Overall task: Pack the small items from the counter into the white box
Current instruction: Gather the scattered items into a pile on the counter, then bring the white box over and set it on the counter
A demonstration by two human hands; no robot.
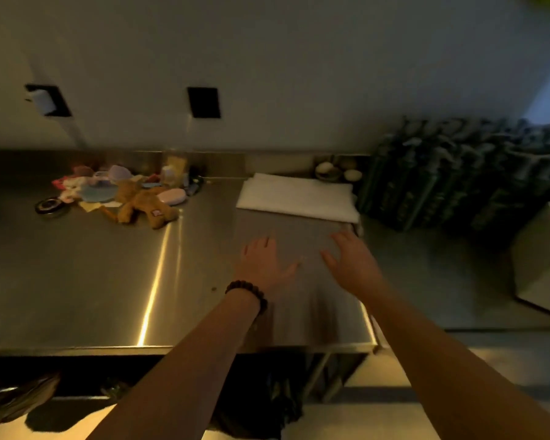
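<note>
A: Hands? Grip state?

B: Left hand (262, 262) and right hand (350, 258) both hovered over the steel desk (77, 281), fingers spread, pinching nothing. Dark bead bracelet (248, 293) on left wrist.

A: Box location?

B: White box (296, 196) lay flat at the desk's back right, just beyond both hands, apart from them.

A: Items?

B: Small items piled back left, well apart from box: brown plush toy (140, 201), pale oval case (172, 196) touching it, round black tin (52, 205). Rest too blurred to tell.
</note>
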